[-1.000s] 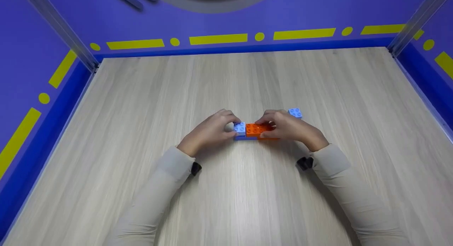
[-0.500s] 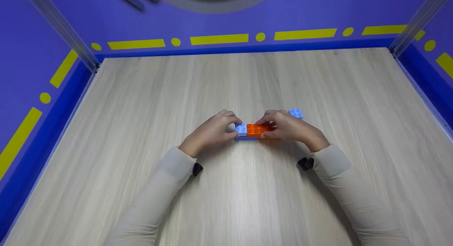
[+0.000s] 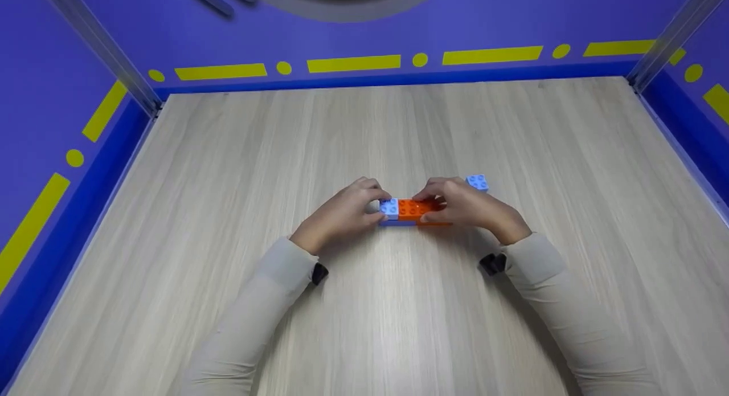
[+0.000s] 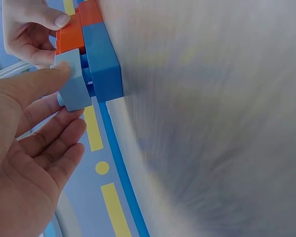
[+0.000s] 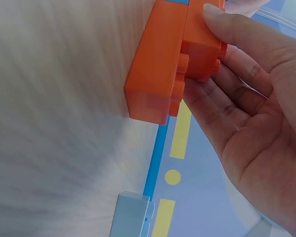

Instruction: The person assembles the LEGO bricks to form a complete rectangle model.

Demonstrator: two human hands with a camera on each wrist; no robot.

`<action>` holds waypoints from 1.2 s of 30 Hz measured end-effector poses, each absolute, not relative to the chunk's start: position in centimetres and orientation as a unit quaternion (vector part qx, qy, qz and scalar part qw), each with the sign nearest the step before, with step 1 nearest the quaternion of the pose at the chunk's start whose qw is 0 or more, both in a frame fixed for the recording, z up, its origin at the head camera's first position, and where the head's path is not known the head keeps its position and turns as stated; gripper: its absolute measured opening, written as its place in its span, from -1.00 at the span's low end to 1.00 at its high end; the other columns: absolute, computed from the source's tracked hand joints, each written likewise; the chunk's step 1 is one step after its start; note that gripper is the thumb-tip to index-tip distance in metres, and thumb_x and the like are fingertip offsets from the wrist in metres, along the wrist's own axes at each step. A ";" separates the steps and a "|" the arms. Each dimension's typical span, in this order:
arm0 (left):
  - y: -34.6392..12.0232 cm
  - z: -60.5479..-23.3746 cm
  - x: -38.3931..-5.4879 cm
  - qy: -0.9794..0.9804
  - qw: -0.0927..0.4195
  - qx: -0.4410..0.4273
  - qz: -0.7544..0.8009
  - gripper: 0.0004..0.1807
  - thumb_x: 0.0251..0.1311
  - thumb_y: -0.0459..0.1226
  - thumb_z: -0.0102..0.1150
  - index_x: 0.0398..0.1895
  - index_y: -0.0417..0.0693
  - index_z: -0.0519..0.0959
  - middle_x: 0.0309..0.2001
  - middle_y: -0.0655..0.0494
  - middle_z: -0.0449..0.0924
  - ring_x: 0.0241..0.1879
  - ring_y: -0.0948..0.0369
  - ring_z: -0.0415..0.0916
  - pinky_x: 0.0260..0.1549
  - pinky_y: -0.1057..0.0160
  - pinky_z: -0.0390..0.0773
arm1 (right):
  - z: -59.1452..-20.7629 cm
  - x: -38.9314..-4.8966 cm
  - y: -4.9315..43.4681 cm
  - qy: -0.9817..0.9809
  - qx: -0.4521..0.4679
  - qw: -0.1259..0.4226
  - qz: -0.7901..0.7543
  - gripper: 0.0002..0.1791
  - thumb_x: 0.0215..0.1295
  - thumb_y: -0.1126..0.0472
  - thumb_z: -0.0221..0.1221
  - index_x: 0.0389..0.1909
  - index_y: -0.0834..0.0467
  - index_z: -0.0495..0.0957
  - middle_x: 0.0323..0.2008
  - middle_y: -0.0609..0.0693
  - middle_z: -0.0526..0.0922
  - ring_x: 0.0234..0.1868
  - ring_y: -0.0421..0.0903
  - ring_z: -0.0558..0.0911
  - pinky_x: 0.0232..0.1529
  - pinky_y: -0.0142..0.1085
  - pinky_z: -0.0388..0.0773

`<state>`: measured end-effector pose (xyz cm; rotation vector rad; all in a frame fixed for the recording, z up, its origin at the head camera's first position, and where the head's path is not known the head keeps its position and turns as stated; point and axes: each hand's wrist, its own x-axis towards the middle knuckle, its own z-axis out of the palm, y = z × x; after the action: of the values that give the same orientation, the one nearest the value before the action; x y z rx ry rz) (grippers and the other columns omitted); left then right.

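Observation:
Near the table's middle, my left hand (image 3: 346, 212) pinches a small light blue toy brick (image 3: 389, 208) between thumb and fingers. In the left wrist view this brick stands over the end of a darker blue brick (image 4: 102, 61), whose studs show in a gap between the two. My right hand (image 3: 462, 205) pinches an orange brick (image 5: 201, 39) right beside the light blue one. That orange brick lies in the upper layer, across the blue brick and a lower orange brick (image 5: 155, 64). Bare studs of the lower orange brick show at its right end.
A second light blue brick (image 3: 477, 182) stands on the wooden table (image 3: 364, 316), just behind the right hand. Blue-purple panels with yellow dashes (image 3: 353, 63) border the table at the back and both sides.

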<state>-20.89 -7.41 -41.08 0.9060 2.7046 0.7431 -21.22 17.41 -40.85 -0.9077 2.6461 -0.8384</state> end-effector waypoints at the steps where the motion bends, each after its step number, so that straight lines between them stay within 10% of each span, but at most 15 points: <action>1: -7.4 -41.0 -20.9 0.913 0.098 0.305 0.251 -0.65 0.22 -0.26 0.21 0.08 -0.04 0.60 0.00 0.13 0.51 -0.01 0.23 0.38 0.04 0.30 0.49 | -40.9 -21.2 17.4 0.901 -0.308 0.112 -0.286 -0.62 0.11 0.25 0.36 -0.02 0.25 0.64 -0.18 0.09 0.64 -0.23 -0.06 0.58 -0.11 -0.18 0.62; 36: -7.2 -41.0 -21.0 0.913 0.090 0.321 0.236 -0.65 0.21 -0.25 0.21 0.07 -0.10 0.62 -0.03 0.09 0.54 -0.01 0.21 0.40 0.05 0.25 0.48 | -40.9 -21.3 17.5 0.901 -0.312 0.109 -0.281 -0.63 0.10 0.22 0.37 -0.03 0.22 0.65 -0.18 0.06 0.64 -0.27 -0.10 0.52 -0.20 -0.28 0.52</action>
<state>-20.97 -7.19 -40.96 0.9538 2.7140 0.7018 -21.26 17.46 -40.86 -0.9162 2.6505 -0.8257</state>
